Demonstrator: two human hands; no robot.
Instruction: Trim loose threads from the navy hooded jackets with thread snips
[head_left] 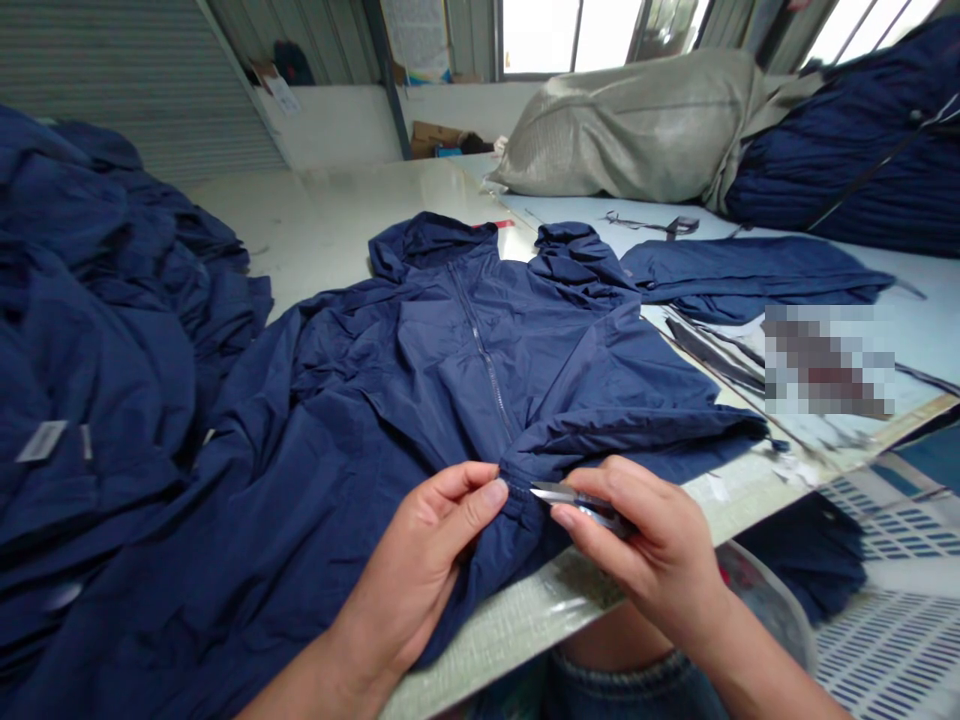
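A navy blue zip-front jacket [442, 350] lies spread over the table, its hood toward the far side. My left hand [435, 540] pinches the gathered edge of the jacket, probably a cuff, between thumb and fingers near the table's front edge. Close to that edge, my right hand [652, 540] is closed around small thread snips [574, 498]. Their metal blades point left, at the gathered cloth, and look slightly apart. Whether the tips touch the fabric I cannot tell.
A heap of navy garments [97, 300] covers the left side. Folded navy cloth [750, 270] lies right of the jacket, with a beige sack [630, 125] and a tied navy bundle [862, 150] behind. White plastic baskets [892, 640] stand below the table [465, 660] at right.
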